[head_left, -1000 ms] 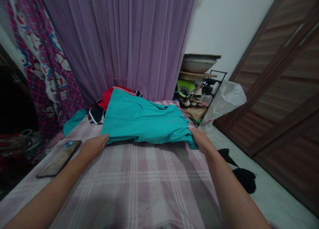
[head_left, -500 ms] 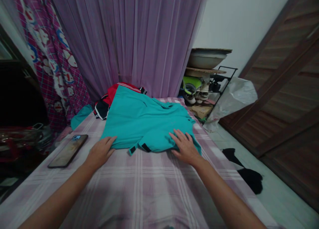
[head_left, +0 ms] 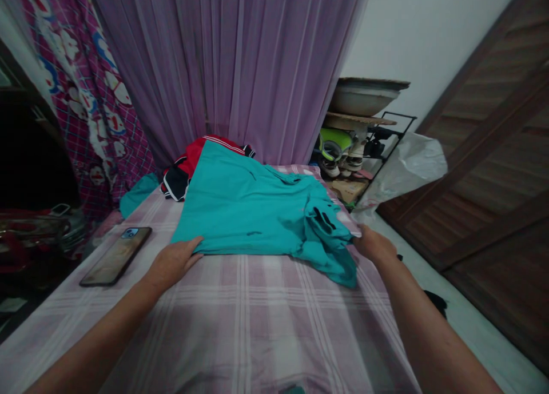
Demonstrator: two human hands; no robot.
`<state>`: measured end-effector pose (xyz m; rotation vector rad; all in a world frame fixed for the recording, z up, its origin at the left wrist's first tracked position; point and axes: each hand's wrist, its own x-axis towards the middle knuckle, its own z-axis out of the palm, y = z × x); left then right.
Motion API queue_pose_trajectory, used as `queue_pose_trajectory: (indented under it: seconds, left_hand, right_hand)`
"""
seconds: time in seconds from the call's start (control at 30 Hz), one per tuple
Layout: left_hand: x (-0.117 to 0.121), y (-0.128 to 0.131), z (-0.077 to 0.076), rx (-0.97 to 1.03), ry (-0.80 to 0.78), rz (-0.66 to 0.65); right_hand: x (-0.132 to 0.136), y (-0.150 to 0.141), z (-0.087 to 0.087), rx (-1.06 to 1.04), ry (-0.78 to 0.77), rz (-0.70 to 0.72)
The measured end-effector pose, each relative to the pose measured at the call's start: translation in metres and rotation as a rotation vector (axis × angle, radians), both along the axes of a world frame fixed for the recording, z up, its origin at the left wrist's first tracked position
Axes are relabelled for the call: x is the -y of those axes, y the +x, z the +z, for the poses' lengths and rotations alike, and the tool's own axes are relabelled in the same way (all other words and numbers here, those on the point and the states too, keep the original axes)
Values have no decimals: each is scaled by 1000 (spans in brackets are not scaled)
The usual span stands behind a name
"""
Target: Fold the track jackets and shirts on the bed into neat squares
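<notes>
Both your hands at the near edge of a teal shirt on the bed.

At 9 o'clock a phone (head_left: 115, 263) lies face up on the checked bed (head_left: 240, 325), well apart from the cloth. Your left hand (head_left: 172, 262) rests flat with its fingers spread on the shirt's near left corner. The teal shirt (head_left: 253, 217) lies at the centre of the bed, its far end over a red and dark garment (head_left: 184, 168) at 11 o'clock, its right side bunched and raised. Your right hand (head_left: 374, 244), at 3 o'clock by the bed's edge, is curled against that bunched cloth; whether it pinches the cloth you cannot tell. A shoe rack (head_left: 364, 148) stands at 1 o'clock.
</notes>
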<state>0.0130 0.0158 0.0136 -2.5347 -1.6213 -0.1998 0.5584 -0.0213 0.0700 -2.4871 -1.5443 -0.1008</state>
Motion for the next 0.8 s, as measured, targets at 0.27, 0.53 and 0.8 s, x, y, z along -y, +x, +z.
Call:
queue_pose_trajectory:
  seconds: [0.27, 0.53, 0.8]
  left_hand:
    - [4, 15, 0, 121, 145, -217]
    - [7, -3, -7, 3, 100, -205]
    - [27, -16, -7, -77, 28, -196]
  right_hand:
    - [14, -77, 11, 72, 92, 548]
    - [28, -102, -3, 245, -268, 806]
    - [66, -91, 8, 235, -526, 567]
